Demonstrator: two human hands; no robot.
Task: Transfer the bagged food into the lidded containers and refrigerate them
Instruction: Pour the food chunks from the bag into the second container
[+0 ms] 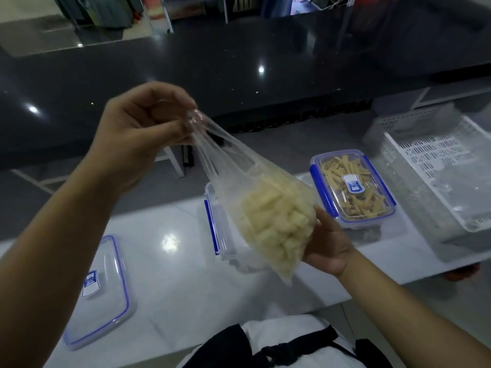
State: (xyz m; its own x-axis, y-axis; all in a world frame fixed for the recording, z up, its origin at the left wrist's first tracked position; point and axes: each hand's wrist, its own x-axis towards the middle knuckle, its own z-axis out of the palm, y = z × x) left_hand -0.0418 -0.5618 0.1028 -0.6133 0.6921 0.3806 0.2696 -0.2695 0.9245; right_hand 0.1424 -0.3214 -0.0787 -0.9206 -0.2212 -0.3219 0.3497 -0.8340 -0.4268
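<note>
Both hands hold the bag [273, 216], left hand [140, 134] pinching its neck.

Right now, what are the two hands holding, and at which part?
The left hand pinches the plastic bag by its twisted top; the right hand supports its filled lower end.

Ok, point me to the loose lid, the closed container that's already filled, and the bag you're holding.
loose lid [101, 293], head view, on its clear top beside the label.
closed container [352, 185], head view, on the lid's middle by the label.
bag [276, 221], head view, on the bulge full of pale food pieces.
</note>
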